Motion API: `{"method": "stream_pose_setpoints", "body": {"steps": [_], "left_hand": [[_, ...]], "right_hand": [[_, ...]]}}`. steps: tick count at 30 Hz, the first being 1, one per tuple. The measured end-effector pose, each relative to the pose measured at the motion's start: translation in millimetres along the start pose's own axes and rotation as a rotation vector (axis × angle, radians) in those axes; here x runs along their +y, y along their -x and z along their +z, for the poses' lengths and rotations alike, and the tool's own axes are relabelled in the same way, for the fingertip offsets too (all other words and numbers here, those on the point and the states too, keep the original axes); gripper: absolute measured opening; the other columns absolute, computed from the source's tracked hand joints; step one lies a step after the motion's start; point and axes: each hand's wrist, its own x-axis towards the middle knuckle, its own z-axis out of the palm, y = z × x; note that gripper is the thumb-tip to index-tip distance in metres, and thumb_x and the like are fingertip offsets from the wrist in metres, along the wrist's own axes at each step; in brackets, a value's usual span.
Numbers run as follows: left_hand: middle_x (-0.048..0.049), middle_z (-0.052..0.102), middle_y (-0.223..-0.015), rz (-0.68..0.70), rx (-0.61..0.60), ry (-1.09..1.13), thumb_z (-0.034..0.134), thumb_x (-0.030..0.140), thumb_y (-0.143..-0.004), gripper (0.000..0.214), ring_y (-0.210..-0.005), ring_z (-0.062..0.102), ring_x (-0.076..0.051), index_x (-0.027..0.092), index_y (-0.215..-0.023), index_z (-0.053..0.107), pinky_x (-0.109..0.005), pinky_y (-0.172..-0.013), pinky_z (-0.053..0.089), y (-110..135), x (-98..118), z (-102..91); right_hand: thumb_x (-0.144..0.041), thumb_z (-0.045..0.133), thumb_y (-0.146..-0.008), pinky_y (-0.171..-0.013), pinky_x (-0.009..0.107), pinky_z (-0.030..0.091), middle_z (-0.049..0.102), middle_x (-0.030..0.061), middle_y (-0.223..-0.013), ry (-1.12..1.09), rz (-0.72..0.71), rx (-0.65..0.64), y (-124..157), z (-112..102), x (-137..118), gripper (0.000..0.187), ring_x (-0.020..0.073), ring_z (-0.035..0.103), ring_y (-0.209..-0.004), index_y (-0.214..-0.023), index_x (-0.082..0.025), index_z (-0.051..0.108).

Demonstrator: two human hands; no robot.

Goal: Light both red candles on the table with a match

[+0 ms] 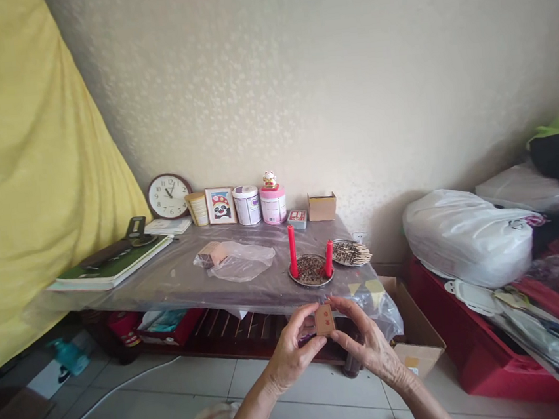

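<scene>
Between my two hands, in front of the table's near edge, is a small brown cardboard matchbox (324,320) with red characters on its face. My left hand (297,339) pinches its left side between thumb and fingers. From the right, my right hand (363,333) grips it the same way. Just beyond stand two upright red candles, a tall one (292,251) and a short one (328,259), on a round metal plate (316,283) with dark grains. Behind it, a second plate (344,264) holds dark grains and several thin pale sticks.
The low table (178,288) has a clear plastic cover, with a crumpled plastic bag (249,260) on it. A clock (169,196), tins (247,206) and a small open carton (322,207) line the wall. On the right are a cardboard box (420,331) and a red bin (487,367).
</scene>
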Motion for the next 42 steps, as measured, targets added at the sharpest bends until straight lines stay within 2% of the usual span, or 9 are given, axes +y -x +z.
{"method": "stream_pose_setpoints", "body": {"steps": [8, 15, 25, 30, 37, 42], "left_hand": [[-0.01, 0.055, -0.135, -0.003, -0.015, 0.027, 0.066, 0.022, -0.079, 0.047, -0.121, 0.053, -0.029, 0.024, -0.124, 0.054, -0.044, -0.103, 0.042, -0.3, -0.4, 1.2], [-0.0093, 0.063, -0.127, -0.055, -0.027, 0.071, 0.067, 0.026, -0.079, 0.047, -0.115, 0.058, -0.027, 0.024, -0.123, 0.053, -0.043, -0.102, 0.044, -1.5, -0.7, -0.5], [-0.0106, 0.066, -0.124, -0.055, -0.029, 0.161, 0.069, 0.025, -0.078, 0.047, -0.115, 0.058, -0.028, 0.022, -0.122, 0.055, -0.044, -0.102, 0.041, -2.4, -0.2, 1.1], [-0.0112, 0.069, -0.116, -0.094, -0.003, 0.223, 0.069, 0.026, -0.078, 0.044, -0.112, 0.059, -0.027, 0.02, -0.12, 0.057, -0.043, -0.1, 0.042, -2.6, 5.6, -0.1], [-0.0112, 0.071, -0.112, -0.132, 0.102, 0.292, 0.069, 0.027, -0.077, 0.04, -0.104, 0.061, -0.024, 0.018, -0.115, 0.061, -0.037, -0.093, 0.042, -5.6, -4.7, -3.5], [-0.0109, 0.07, -0.111, -0.156, 0.124, 0.321, 0.068, 0.028, -0.078, 0.035, -0.099, 0.06, -0.022, 0.017, -0.111, 0.064, -0.035, -0.089, 0.042, -7.5, -11.9, -4.5]], "right_hand": [[-0.041, 0.061, -0.083, -0.102, 0.049, 0.042, 0.06, 0.0099, -0.125, 0.025, -0.017, 0.011, -0.9, -0.1, 2.8, 0.047, 0.0292, 0.055, -0.118, -0.125, -0.024, 0.049], [-0.041, 0.061, -0.084, -0.101, 0.046, 0.043, 0.061, 0.0091, -0.124, 0.052, -0.023, 0.015, -0.6, -1.1, 3.3, 0.045, 0.0281, 0.056, -0.116, -0.124, -0.024, 0.051], [-0.041, 0.063, -0.083, -0.1, 0.045, 0.044, 0.063, 0.0081, -0.123, 0.02, -0.025, 0.013, 0.1, -0.7, 5.7, 0.044, 0.0273, 0.058, -0.115, -0.123, -0.025, 0.054], [-0.043, 0.063, -0.083, -0.101, 0.045, 0.044, 0.063, 0.0087, -0.124, -0.168, 0.001, 0.059, -2.3, 0.0, 6.7, 0.038, 0.0272, 0.057, -0.118, -0.117, -0.026, 0.059], [-0.04, 0.078, -0.069, -0.092, 0.036, 0.052, 0.075, 0.0048, -0.098, -0.584, 0.106, 0.311, -12.3, -3.1, 19.3, 0.028, 0.0231, 0.07, -0.093, -0.092, -0.025, 0.073], [-0.041, 0.079, -0.068, -0.09, 0.038, 0.054, 0.076, 0.0058, -0.095, -0.635, 0.152, 0.332, -11.5, -3.7, 19.5, 0.027, 0.0241, 0.071, -0.09, -0.089, -0.023, 0.075]]}}
